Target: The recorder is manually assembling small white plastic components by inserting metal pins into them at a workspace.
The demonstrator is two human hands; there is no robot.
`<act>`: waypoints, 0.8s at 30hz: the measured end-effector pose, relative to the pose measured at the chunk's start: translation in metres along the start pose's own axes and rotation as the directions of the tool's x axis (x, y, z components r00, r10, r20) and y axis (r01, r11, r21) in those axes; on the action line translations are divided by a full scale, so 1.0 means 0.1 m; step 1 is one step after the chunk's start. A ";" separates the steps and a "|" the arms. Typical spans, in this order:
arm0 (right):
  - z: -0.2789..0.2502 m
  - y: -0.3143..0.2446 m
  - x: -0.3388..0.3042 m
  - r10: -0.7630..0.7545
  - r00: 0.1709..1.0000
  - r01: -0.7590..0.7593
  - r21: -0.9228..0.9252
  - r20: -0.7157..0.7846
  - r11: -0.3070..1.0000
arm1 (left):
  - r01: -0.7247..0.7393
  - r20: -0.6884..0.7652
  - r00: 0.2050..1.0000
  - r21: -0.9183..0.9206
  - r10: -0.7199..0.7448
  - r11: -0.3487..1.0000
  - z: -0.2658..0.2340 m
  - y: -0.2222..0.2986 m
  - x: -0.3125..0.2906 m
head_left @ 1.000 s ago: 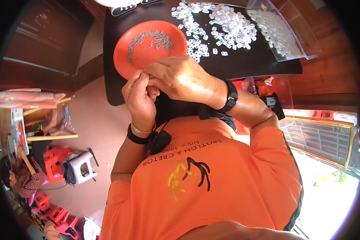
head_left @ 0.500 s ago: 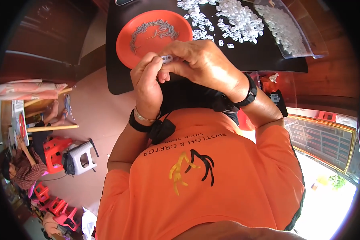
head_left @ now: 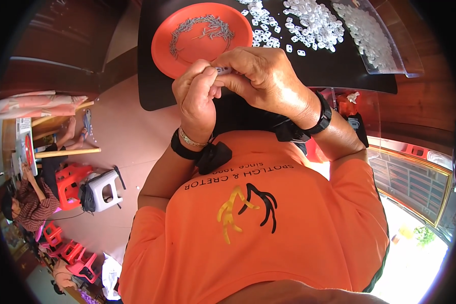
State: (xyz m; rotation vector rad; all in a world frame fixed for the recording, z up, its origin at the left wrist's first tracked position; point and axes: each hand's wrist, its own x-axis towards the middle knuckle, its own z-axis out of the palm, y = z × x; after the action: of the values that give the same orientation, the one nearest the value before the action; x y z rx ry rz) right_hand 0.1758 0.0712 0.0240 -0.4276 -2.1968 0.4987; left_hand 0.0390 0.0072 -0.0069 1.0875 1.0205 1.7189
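A small white plastic piece with dark holes (head_left: 222,70) is pinched between my two hands, just off the near edge of the table. My left hand (head_left: 195,97) grips it from one side with thumb and fingertips. From the other side my right hand (head_left: 266,76) presses on it with thumb and forefinger; these fingers cover much of the piece. Just beyond my hands lies a round orange-red plate (head_left: 161,57), holding many small grey pins or screws (head_left: 183,31) spread in a ring. Right of the plate, loose white two-holed pieces (head_left: 316,29) are heaped on the black table (head_left: 149,95).
A clear plastic bin (head_left: 406,63) full of similar pieces stands at the far right of the table. Red stools (head_left: 72,185) and a white stool (head_left: 106,195) are on the floor at left. Another person (head_left: 33,215) sits there beside a wooden-legged table.
The white piece has tilted between my fingers, so its holes show less plainly. My hands and the whole view have shifted slightly; both hands keep their hold.
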 end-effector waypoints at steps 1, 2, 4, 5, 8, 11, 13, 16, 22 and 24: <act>0.00 0.00 0.00 0.001 1.000 -0.001 0.002 0.001 1.000 | -0.013 -0.011 1.000 -0.013 0.013 1.000 0.01 -0.01 0.00; 0.00 0.01 0.00 -0.010 1.000 0.010 -0.016 0.013 1.000 | -0.027 -0.021 0.999 -0.025 0.026 0.999 0.02 -0.01 0.01; -0.01 0.01 0.01 -0.020 1.000 0.021 -0.034 0.023 0.999 | -0.036 -0.030 0.999 -0.003 0.036 0.999 0.04 0.00 0.01; -0.02 0.01 0.02 -0.031 1.000 0.031 -0.006 -0.002 0.999 | -0.047 -0.038 0.998 0.017 0.047 0.999 0.05 0.01 0.02; -0.06 -0.01 -0.01 -0.006 1.000 0.007 0.037 -0.021 0.999 | -0.055 0.035 0.998 0.026 0.054 0.998 0.03 0.05 0.05; -0.10 -0.04 -0.01 -0.020 0.999 0.021 0.037 -0.042 0.999 | -0.036 0.055 0.998 0.053 0.033 0.998 0.04 0.05 0.04; -0.12 0.02 -0.05 -0.012 0.999 0.016 0.078 -0.053 0.997 | 0.034 0.023 0.999 -0.022 -0.034 0.999 0.04 0.05 0.04; -0.47 0.10 -0.02 -0.027 0.986 0.004 -0.141 -0.162 0.990 | 0.051 -0.015 0.999 -0.032 -0.051 0.998 -0.01 0.08 0.04; -2.01 0.33 0.27 0.248 0.844 -0.510 -0.566 -0.476 0.648 | 0.091 -0.033 0.995 -0.019 -0.091 0.996 -0.20 0.14 0.03; -2.49 0.84 0.10 0.025 0.899 -0.388 -0.771 -0.436 0.504 | 0.089 -0.025 0.996 -0.002 -0.089 0.996 -0.18 0.15 0.02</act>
State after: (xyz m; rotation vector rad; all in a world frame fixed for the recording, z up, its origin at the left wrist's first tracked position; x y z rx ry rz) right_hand 0.3763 0.1997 0.1346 -1.2267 -1.8579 -0.5936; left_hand 0.0183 0.0011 0.0027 1.0075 1.0682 1.6655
